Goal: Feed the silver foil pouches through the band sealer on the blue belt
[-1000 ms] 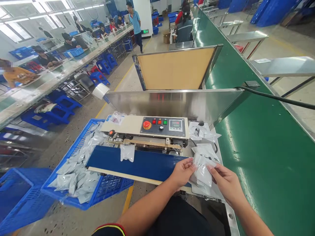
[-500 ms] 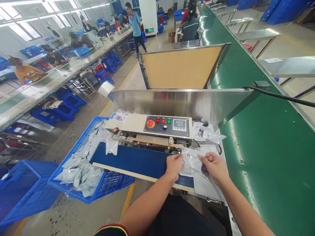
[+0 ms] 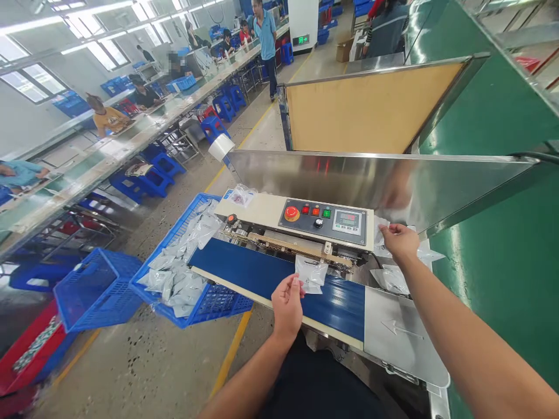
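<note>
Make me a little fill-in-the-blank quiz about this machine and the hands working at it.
1. The belt under the small bag at the left hand is coloured ____.
2. The hand at the bags beside the machine is the ____ one.
3. The big round button on the control panel is coloured ____.
4. The pale plate next to the belt bears a drawn ____.

Missing words: blue; right; red; arrow.

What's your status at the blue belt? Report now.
Left hand at small bag over blue belt. Right hand at bags beside machine. Blue basket by belt's left end, holding more bags.
</note>
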